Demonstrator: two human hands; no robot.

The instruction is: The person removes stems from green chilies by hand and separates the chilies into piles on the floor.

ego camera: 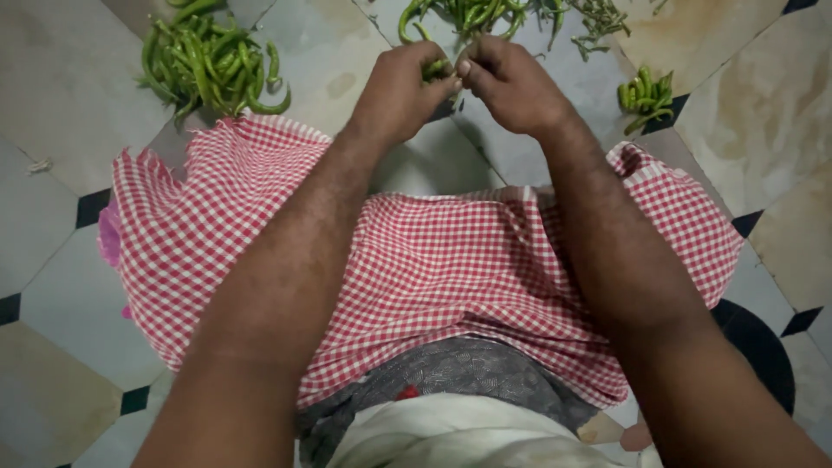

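My left hand (400, 91) and my right hand (511, 82) meet above my lap, fingertips together. Between them sits one green chilli (436, 69), mostly hidden in my left fist, with my right thumb and fingers pinching at its end. A pile of green chillies (208, 61) lies on the tiled floor to the far left. Another heap of chillies (468, 13) lies just beyond my hands at the top edge. A small bunch of chillies (646, 94) rests on the floor to the right.
A red-and-white checked cloth (433, 260) covers my lap and knees. Loose thin green stems (598, 22) lie scattered at the top right. The floor (69, 87) is pale tile with small black diamond insets.
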